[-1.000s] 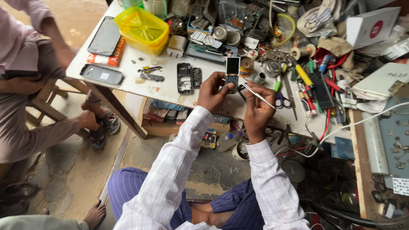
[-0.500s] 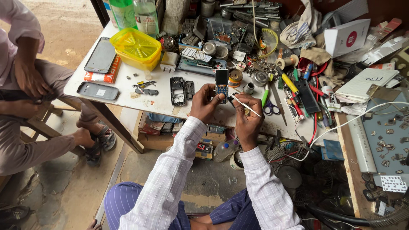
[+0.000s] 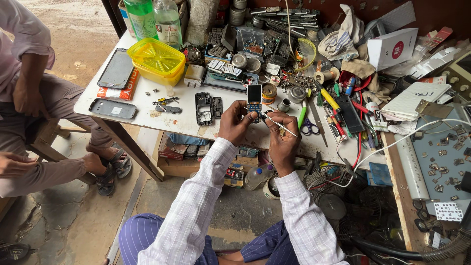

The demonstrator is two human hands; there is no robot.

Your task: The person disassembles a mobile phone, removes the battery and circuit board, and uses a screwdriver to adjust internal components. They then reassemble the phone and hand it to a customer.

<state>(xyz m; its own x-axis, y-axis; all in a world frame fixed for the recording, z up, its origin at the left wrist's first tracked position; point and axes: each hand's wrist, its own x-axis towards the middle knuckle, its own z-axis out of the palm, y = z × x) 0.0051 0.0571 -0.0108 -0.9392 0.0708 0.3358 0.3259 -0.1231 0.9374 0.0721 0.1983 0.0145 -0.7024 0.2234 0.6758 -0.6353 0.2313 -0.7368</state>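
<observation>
The left hand (image 3: 235, 123) is closed around the lower part of a small opened phone (image 3: 254, 98), holding it upright above the near edge of the counter (image 3: 181, 122). The right hand (image 3: 282, 135), just beside it, pinches a thin pair of metal tweezers (image 3: 277, 121) whose tip meets the phone's lower end, touching or nearly so.

Just left of the left hand lie a dark phone frame (image 3: 202, 108) and a smaller dark cover (image 3: 217, 106); further left sit some loose metal bits (image 3: 164, 104) and a grey phone back shell (image 3: 112, 108) near the counter's corner. Right of the right hand are scissors (image 3: 309, 128), a green pen (image 3: 302, 116) and a dark flat remote-like piece (image 3: 350, 114).

Beyond the hands stand a yellow plastic tray (image 3: 157, 60), a white charger block (image 3: 195, 74), a face-down phone (image 3: 118, 71) and, at the far edge, a green bottle (image 3: 142, 17) and a clear bottle (image 3: 168, 20).

Well off to the left, another person sits with a hand on a knee (image 3: 28, 100).
</observation>
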